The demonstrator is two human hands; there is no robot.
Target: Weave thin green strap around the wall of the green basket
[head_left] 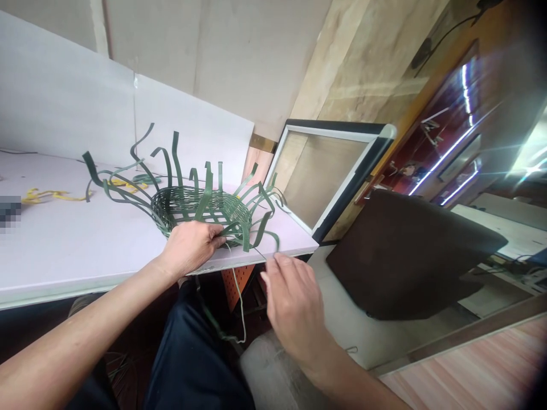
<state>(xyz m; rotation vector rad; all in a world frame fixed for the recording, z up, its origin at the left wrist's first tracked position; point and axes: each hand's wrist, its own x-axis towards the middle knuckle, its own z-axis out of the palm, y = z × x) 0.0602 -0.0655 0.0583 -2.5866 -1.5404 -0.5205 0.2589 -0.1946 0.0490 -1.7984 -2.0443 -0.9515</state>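
A partly woven oval basket (233, 209) in dark green plastic strip rests on the pale pink table, close to its front edge. Long flat strips (175, 159) stick up and curl outward all round its rim. My left hand (192, 246) is closed on the near side of the rim, fingers pinching the weave. To the right and just past the table edge is my right hand (296, 296), its thumb and fingers pinched round a thin green strand that runs from the basket. A narrow pale green cord (239, 290) hangs below the rim and loops over the floor side.
Yellow strips (55, 195) lie on the table (85, 250) at the left. A black-and-white frame (337, 176) leans against the wall at the table's right end. Beyond it stands a dark brown chair back (410, 256). An orange perforated panel (237, 285) shows underneath.
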